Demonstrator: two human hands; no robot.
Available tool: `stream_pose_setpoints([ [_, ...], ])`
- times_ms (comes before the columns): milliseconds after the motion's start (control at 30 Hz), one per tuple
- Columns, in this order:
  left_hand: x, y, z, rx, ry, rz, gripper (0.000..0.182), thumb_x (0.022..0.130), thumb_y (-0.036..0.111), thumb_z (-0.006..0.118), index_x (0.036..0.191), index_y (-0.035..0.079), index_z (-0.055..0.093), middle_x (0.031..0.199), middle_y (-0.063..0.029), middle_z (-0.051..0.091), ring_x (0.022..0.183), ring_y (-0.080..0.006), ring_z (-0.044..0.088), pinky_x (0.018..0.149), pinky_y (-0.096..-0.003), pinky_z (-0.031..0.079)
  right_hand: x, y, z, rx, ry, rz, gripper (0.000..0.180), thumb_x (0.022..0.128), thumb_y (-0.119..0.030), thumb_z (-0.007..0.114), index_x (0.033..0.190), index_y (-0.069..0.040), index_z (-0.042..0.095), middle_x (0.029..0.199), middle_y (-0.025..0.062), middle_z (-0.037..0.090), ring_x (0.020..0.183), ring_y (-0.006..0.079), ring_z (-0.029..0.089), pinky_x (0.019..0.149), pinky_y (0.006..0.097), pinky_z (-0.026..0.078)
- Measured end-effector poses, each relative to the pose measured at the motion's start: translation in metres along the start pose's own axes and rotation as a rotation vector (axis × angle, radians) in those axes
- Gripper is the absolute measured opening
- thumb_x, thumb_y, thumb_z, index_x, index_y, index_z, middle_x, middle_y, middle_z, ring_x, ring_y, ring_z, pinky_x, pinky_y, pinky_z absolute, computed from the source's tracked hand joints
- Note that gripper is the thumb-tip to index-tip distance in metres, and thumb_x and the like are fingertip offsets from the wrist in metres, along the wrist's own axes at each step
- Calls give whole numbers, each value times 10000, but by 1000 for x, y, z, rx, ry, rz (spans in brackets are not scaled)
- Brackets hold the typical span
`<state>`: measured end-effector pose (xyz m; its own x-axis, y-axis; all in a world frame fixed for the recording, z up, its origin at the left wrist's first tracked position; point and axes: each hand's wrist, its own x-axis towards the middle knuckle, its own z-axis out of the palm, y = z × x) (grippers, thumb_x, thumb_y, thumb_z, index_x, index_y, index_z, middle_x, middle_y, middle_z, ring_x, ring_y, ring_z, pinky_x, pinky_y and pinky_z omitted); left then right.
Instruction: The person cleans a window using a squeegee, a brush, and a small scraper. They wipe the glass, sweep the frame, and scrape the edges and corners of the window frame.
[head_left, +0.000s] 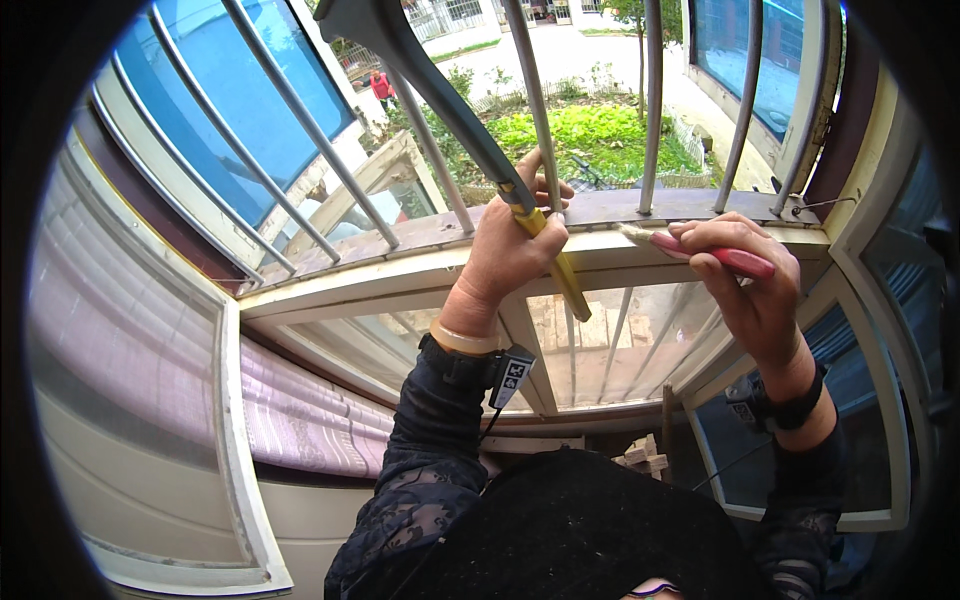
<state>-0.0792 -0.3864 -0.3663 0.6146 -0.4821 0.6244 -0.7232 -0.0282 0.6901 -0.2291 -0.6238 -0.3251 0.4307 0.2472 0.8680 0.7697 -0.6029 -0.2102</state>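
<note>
My left hand (510, 240) is at the window's metal bars, its fingers curled around an upright metal bar (536, 97). A long-handled tool (457, 112) with a grey neck and yellow lower handle passes between its thumb and fingers; the tool's head is cut off at the top of the view. In my right hand (750, 277) is a small brush (739, 259) with a red handle, pinched between thumb and fingers. Its pale bristles point left, beside the ledge (600, 206) at the foot of the bars. Whether they touch it I cannot tell.
Opened window sashes with blue panes (225, 97) stand outside. A pale lower window frame (637, 262) runs below the ledge. A sash (247, 480) and a lilac curtain (315, 405) are at left. Wooden blocks (643, 453) lie low down. Someone in red (381, 86) is outside.
</note>
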Motion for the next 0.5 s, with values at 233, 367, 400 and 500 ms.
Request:
stream_pose_setpoints([
  [233, 0, -3, 0, -32, -23, 6, 797, 810, -41, 489, 1573, 52, 277, 1116, -143, 650, 1065, -229, 664, 985, -367, 521, -9, 15, 31, 269, 171, 267, 115, 1002, -77, 647, 1027, 27, 690, 946, 95, 736, 881, 148, 708, 801, 272, 551],
  [367, -1, -7, -2, 10, -18, 30, 791, 829, -29, 521, 1576, 53, 271, 1124, -137, 657, 1061, -225, 659, 974, -363, 522, -18, 21, 33, 278, 154, 441, 154, 1023, -122, 634, 1071, 9, 699, 939, 50, 732, 843, 91, 660, 776, 226, 523],
  [400, -1, -8, -2, 19, -12, 29, 790, 828, -29, 524, 1573, 50, 276, 1128, -138, 660, 1055, -224, 660, 971, -364, 523, -21, 24, 30, 301, 178, 485, 154, 1024, -136, 636, 1077, -5, 698, 952, 48, 737, 823, 77, 646, 750, 213, 513],
  [500, 0, -8, -3, 87, -5, 63, 782, 824, -7, 548, 1562, 33, 294, 1103, -131, 682, 1028, -217, 665, 944, -370, 534, -30, 38, 19, 335, 281, 574, 178, 1028, -186, 638, 1100, -32, 692, 978, 54, 748, 770, 44, 607, 692, 188, 492],
])
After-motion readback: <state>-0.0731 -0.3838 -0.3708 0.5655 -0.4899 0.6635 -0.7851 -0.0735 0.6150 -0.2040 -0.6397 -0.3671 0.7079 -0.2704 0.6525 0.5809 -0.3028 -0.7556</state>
